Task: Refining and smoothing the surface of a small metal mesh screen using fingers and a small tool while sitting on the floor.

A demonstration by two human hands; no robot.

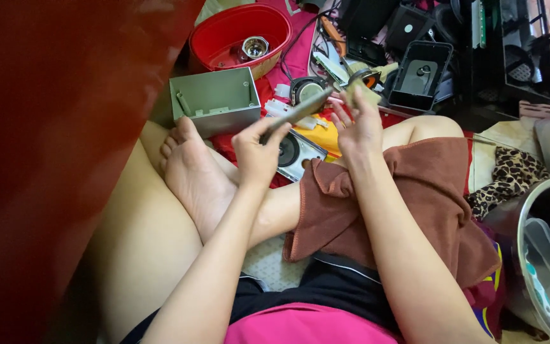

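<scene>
Two hands raised over crossed legs, both on one thing. Left hand (257, 151) fisted round the near end of a long flat grey-brown tool (300, 112), blade-like, angled up and away. Right hand (359, 124) fingers half spread, fingertips pinching a small pale piece (353, 89) at the tool's far tip; exact contact not clear.

Tool held in air just above a flat silver panel with a round speaker (296, 153). Grey metal box (216, 100) left of that panel, red tub (240, 35) beyond the box, black open casing (420, 75) right of the panel, brown towel (408, 204) draped on the thigh nearer than it.

Handling, by judgement: tool stiff, light, probably metal, edge possibly sharp; best gripped at the near end, fingers off the edge. Pale piece small, light, easily dropped; pinch at its sides.
</scene>
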